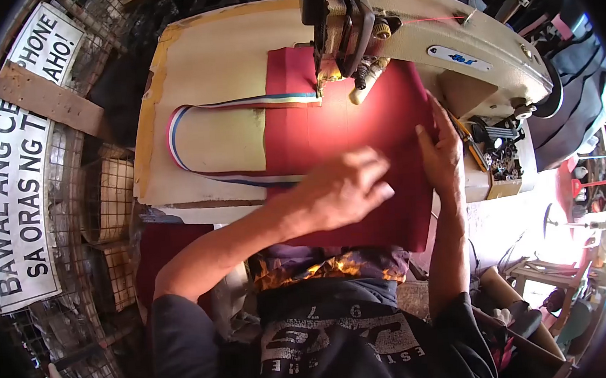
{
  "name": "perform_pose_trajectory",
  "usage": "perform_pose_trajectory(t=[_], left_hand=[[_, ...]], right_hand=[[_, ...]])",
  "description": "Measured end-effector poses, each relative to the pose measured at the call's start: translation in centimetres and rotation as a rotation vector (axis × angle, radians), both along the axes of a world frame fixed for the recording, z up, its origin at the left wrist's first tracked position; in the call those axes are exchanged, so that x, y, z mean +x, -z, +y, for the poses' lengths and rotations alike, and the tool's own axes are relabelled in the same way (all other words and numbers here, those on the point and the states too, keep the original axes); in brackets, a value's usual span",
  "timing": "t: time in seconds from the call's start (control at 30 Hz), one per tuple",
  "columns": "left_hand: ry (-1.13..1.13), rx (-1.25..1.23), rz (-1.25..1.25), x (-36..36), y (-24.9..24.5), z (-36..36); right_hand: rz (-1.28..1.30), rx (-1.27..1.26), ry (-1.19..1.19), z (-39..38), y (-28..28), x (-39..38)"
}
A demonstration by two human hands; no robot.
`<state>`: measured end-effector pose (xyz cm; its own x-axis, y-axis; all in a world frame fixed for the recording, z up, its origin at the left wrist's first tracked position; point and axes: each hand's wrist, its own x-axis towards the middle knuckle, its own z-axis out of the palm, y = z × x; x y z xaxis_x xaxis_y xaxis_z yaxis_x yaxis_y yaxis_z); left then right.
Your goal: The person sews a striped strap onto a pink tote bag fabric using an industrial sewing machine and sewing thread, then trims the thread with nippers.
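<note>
The cream work table point(223, 47) spreads out beyond and to the left of both hands. The sewing machine point(447, 45) stands on it, just beyond the right hand, with its head reaching left over the cloth.

A red fabric point(354, 122) lies flat under both hands. Its long axis runs from the person's lap away to the machine: the near end hangs over the table edge below the left wrist, and the far end passes under the machine head.

A striped ribbon point(241, 104) lies to the left of the left hand as a long flat loop set crosswise to the fabric. Its bend points left. The far run ends under the machine head, and the near run disappears beneath the left forearm.

The left hand point(345, 189) rests palm down on the fabric with its fingers loosely apart and pointing right, pressing the cloth and grasping nothing. Its forearm comes in slantwise from the lower left, with the elbow bent out wide.

The right hand point(442, 152) stands at the fabric's right edge, fingers straight and together pointing toward the machine, thumb set apart on the cloth. Whether it pinches the edge cannot be told. Its forearm rises almost straight from the body.
</note>
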<state>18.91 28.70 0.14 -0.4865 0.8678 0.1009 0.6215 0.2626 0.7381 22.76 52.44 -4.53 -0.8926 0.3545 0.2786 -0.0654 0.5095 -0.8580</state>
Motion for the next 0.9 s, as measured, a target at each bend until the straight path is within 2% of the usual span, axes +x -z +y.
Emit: perform_pose_trajectory(t=[0.03, 0.07, 0.13, 0.17, 0.37, 0.5, 0.6, 0.63, 0.73, 0.77, 0.9], left_hand=[[-0.149, 0.057, 0.353, -1.1, 1.3, -0.6], [-0.3, 0.064, 0.519, -2.5, 2.1, -1.4], [-0.459, -0.028, 0.682, -4.9, 3.6, -2.6], [-0.452, -0.043, 0.655, -5.6, 4.1, -3.0], [-0.451, -0.062, 0.633, -6.3, 5.7, -3.2], [-0.458, -0.064, 0.682, -5.7, 5.6, -2.9], [-0.473, -0.079, 0.716, -5.6, 5.9, -2.7], [-0.483, -0.083, 0.728, -5.5, 6.1, -2.6], [-0.491, -0.094, 0.717, -5.6, 6.8, -2.4], [-0.487, -0.095, 0.683, -5.5, 6.7, -2.4], [-0.482, -0.093, 0.591, -5.1, 5.8, -2.3]], right_hand=[[0.044, 0.159, 0.008, 1.1, 0.5, -0.4], [0.041, 0.195, 0.018, 1.4, 1.2, -0.3], [0.04, 0.266, 0.039, 0.9, 1.3, 0.1], [-0.12, 0.076, 0.06, 0.2, 0.5, 0.7], [-0.067, -0.247, 0.059, 0.9, 1.0, 0.4], [-0.104, 0.006, 0.106, 1.3, 0.7, 0.1], [-0.117, -0.024, 0.088, 1.8, 1.1, 0.3], [-0.088, 0.1, 0.078, 1.9, 1.4, 0.4], [-0.178, -0.074, -0.001, 1.5, -0.2, 1.4], [-0.139, -0.106, -0.013, 1.6, 0.1, 1.7], [-0.163, 0.072, 0.04, 2.2, 0.7, 1.9]])
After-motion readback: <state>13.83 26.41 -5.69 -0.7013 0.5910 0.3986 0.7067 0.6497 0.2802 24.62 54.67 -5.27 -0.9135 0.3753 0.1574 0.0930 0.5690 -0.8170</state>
